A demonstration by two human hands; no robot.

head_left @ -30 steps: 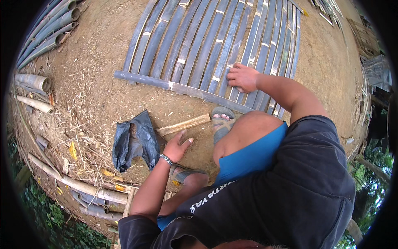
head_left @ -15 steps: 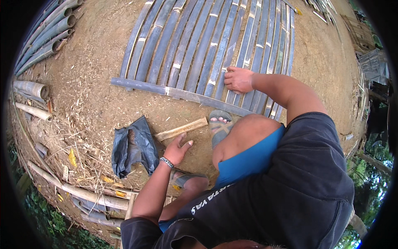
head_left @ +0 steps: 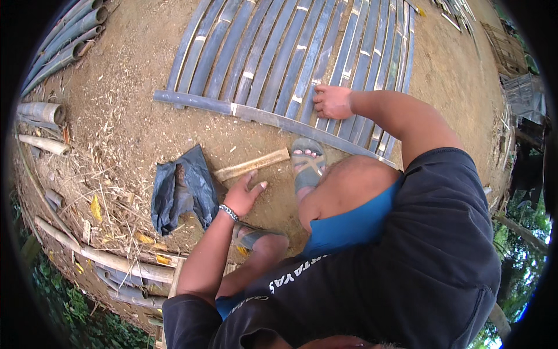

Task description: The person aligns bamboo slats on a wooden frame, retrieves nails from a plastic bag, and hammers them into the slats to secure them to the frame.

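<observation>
Long dark split-bamboo slats (head_left: pixel 265 70) lie side by side on the ground as a panel. A bamboo crosspiece (head_left: pixel 195 102) runs along their near end. My right hand (head_left: pixel 333 102) rests on the slats near that end, its fingers curled under; whatever they grip is hidden. My left hand (head_left: pixel 242 195) is low over the ground with thumb and fingers apart, holding nothing. Just beyond its fingertips is a short pale split-bamboo piece (head_left: pixel 253 165). A crumpled black plastic bag (head_left: pixel 199 185) lies to the left of that hand.
My sandalled foot (head_left: pixel 308 160) stands close to the crosspiece. Bamboo poles (head_left: pixel 70 49) are stacked at the far left, with cut lengths (head_left: pixel 43 112) nearer. Shavings and dry straw (head_left: pixel 119 212) litter the left side. A pale pole (head_left: pixel 125 266) edges the near left.
The view has shifted slightly, moving the ground items a little up and left in the picture. Both hands keep nearly the same places and poses.
</observation>
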